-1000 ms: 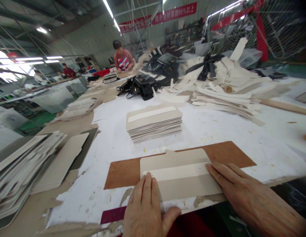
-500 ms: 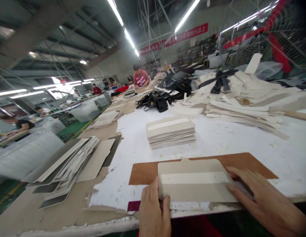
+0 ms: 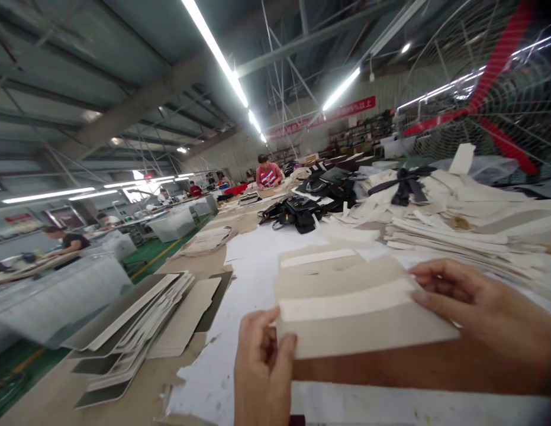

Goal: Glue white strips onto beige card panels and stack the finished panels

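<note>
A beige panel [image 3: 359, 335], with a paler strip [image 3: 346, 301] running along its face, is held up between two hands, seemingly just above a brown board [image 3: 390, 370]. The left hand [image 3: 264, 358] pinches its left edge, thumb on the near face; the right hand [image 3: 473, 302] grips the right edge between thumb and fingers. Behind the panel, partly covered by it, lies a stack of similar panels [image 3: 318, 257] on white paper [image 3: 246, 275]. Motion blur softens the panel's upper edge, so whether it touches the stack is hard to tell.

The panel looks thin and light, probably stiff like card, and should stay flat when held by both short ends. Its smooth face might slide under a loose pinch, and its corners could crease, so a gentle hold mid-edge, clear of the strip, seems best.
</note>
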A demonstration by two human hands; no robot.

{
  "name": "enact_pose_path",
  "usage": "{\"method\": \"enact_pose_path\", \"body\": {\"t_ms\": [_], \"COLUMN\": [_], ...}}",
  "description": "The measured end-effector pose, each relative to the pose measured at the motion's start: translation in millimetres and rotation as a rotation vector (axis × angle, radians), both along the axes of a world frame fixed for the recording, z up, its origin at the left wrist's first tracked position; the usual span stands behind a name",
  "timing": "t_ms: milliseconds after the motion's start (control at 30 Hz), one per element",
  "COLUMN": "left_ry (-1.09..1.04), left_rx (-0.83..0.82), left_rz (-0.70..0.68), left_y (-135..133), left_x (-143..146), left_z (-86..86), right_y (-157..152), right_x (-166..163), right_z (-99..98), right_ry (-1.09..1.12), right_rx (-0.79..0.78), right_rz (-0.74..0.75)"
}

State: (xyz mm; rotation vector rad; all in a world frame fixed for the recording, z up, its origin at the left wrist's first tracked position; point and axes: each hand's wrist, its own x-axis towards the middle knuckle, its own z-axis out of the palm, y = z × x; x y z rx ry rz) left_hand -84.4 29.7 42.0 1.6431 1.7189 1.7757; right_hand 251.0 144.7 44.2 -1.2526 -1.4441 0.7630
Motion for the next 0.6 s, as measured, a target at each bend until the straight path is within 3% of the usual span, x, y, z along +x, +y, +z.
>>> {"method": "enact_pose_path", "body": {"t_ms": [67, 133, 300, 467, 600], "left_ry": [0.054, 0.077, 0.179, 0.268, 0.344], "left_rx": [-0.113, -0.150, -0.249, -0.285, -0.282], "left_rz": [0.012, 0.037, 0.074, 0.115, 0.066], "left_y": [41.5, 83.9, 155.2, 171.8, 147.0], "left_x": [-7.0, -16.0, -30.9, -37.2, -54.3], "left_z": [26.6, 40.7, 35.7, 23.3, 18.2], "right_y": [46.1, 86.7, 147.8, 155.4, 113.4], "right_x": [-8.6, -24.3, -56.1, -58.2, -43.3], "right_z": [23.3, 32.1, 17.7, 9.4, 5.4], "right_ry": [-0.018, -0.026, -0.125, -0.313, -0.399], "right_rx": [0.078, 0.098, 0.085, 0.105, 0.222], "right_rz": [-0.010, 0.007, -0.007, -0.021, 0.010]}}
